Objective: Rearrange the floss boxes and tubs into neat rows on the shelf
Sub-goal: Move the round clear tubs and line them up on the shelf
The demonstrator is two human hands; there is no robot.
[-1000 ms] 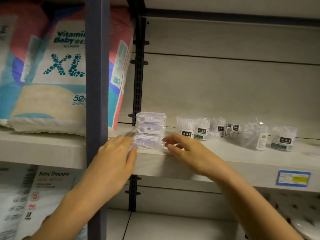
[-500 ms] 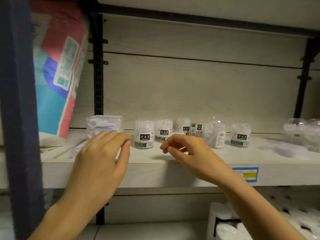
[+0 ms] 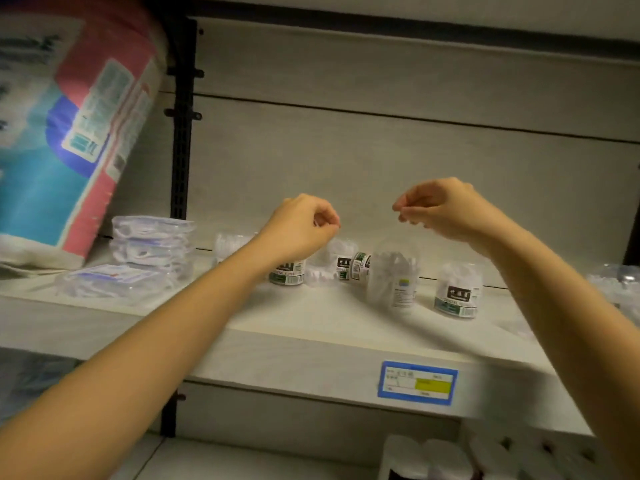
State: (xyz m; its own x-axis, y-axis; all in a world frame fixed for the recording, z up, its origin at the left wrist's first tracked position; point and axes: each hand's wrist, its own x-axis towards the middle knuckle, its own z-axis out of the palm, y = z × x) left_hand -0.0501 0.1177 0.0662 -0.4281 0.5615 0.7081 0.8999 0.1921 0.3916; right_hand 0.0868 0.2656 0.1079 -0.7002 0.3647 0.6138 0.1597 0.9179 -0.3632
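Floss tubs point(image 3: 457, 294) are what the hands now hover over, and that is the change. A second ago both hands were low at nine o'clock, fingertips on the floss boxes point(image 3: 152, 240); they have since let go, risen and swung right.

Nearest, the shelf point(image 3: 277, 355) shows its front lip, with a blue price tag point(image 3: 417, 382) at five o'clock. Above it the left hand point(image 3: 301, 226) hangs near the centre of the view and the right hand point(image 3: 440, 209) at two o'clock. They are well apart from each other, each with fingers curled inward and nothing visible in its grasp. Neither touches a tub.

Below and behind them the tubs stand in a loose scatter, not a row. One is partly hidden behind the left wrist, a tipped tub point(image 3: 346, 265) lies on its side just beside a taller clear tub point(image 3: 394, 277), and another stands alone toward three o'clock.

Farther left, at nine o'clock, the boxes sit stacked near the back, with a flat box point(image 3: 114, 284) lying in front of the stack. Beyond those, at ten o'clock, leans a diaper pack point(image 3: 69, 133).

I judge the boxes dealt with for now and the tubs next. The tipped one likely needs righting before a row can form.
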